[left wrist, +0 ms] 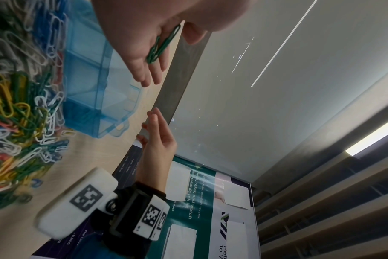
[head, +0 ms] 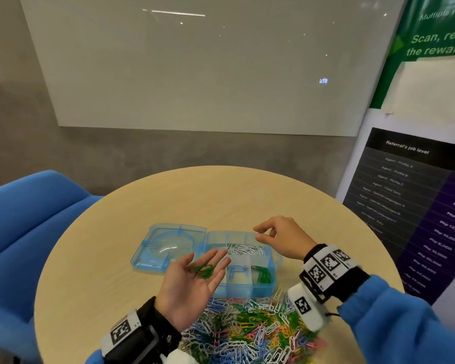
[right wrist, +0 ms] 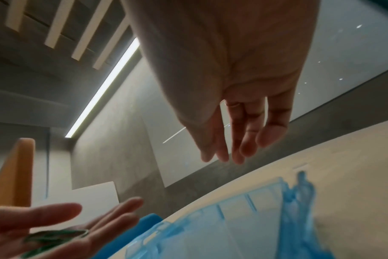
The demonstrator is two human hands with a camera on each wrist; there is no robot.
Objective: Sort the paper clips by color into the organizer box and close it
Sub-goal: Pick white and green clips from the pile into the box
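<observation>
A translucent blue organizer box (head: 271,261) lies on the round table with its lid (head: 168,245) folded open to the left. White clips (head: 244,249) fill a back compartment and green clips (head: 263,274) a front right one. My left hand (head: 184,287) is palm up beside the box, fingers straight, with a few green paper clips (head: 204,270) lying on the palm (left wrist: 164,43). My right hand (head: 279,237) hovers over the box's far right corner, its fingers relaxed (right wrist: 233,122) and holding nothing. A mixed pile of colored clips (head: 247,329) lies in front of the box.
The wooden table (head: 116,258) has bare surface to the left and behind the box. A blue chair (head: 24,232) stands at the left. A poster stand (head: 418,206) is close on the right, and a whiteboard (head: 195,61) hangs on the wall behind.
</observation>
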